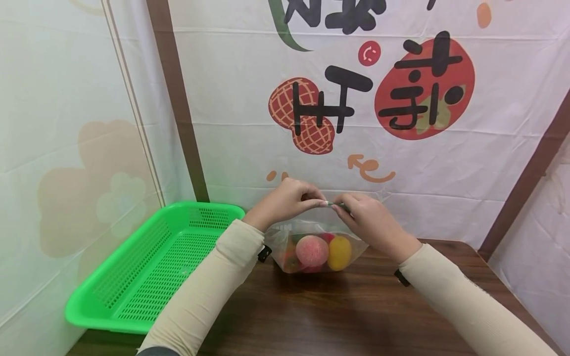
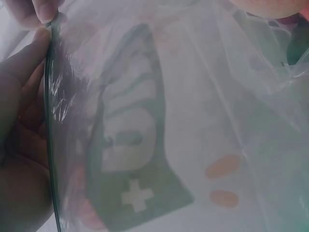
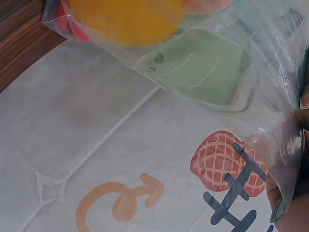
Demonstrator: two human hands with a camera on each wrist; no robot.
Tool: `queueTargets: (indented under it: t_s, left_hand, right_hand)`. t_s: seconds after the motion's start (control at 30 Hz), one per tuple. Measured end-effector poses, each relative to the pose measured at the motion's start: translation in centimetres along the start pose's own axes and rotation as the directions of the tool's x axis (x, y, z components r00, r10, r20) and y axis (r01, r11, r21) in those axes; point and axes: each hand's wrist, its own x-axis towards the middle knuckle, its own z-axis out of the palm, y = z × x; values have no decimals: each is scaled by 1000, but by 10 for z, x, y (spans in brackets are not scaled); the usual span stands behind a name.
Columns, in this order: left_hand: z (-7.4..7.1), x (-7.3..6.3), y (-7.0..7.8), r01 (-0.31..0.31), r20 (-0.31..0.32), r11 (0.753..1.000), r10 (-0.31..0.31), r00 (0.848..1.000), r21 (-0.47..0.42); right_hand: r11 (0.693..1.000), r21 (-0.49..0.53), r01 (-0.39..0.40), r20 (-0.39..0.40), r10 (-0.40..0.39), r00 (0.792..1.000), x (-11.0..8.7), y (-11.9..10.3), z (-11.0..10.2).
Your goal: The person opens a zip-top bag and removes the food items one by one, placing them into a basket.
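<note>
A clear plastic bag [image 1: 285, 242] with fruit-like pieces inside hangs between my two hands, low over the wooden table. Inside it are a pink peach [image 1: 312, 250], a yellow fruit [image 1: 340, 253] and some red, orange and green pieces, partly hidden behind these two. Along the bag's top runs a dark green edge strip [image 2: 49, 111]. My left hand [image 1: 294, 199] pinches this strip between thumb and fingers. Close beside it, my right hand [image 1: 371, 221] pinches the strip too. In the right wrist view, the yellow fruit [image 3: 128, 19] shows large through the plastic.
A green perforated plastic basket [image 1: 109, 324] stands at the left of the brown wooden table [image 1: 338, 316]. White printed curtains [image 1: 236, 163] hang close behind the table and along both sides. Dark brown posts frame the back.
</note>
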Motion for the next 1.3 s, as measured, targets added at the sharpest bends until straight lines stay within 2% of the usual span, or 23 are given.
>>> queueTargets:
  t_s: [0.2, 0.43, 0.73, 1.03, 1.3]
  left_hand:
    - [-3, -2, -1, -24, -15, 1000, 24, 1000, 9]
    - [-9, -9, -5, -20, -7, 1000, 20, 1000, 10]
    - [-17, -21, -11, -50, -48, 998, 52, 997, 46]
    - [-25, -30, -17, -2, -29, 998, 4, 1000, 65]
    - [-29, -35, -20, 14, -46, 998, -11, 999, 63]
  right_hand:
    - [1000, 3, -14, -3, 14, 1000, 1, -1, -1]
    - [999, 16, -35, 10, 34, 999, 2, -2, -2]
    - [998, 31, -60, 17, 60, 998, 1, -1, -5]
    - [998, 32, -53, 0, 53, 999, -4, 2, -3]
    - [998, 36, -53, -11, 54, 999, -7, 5, -2]
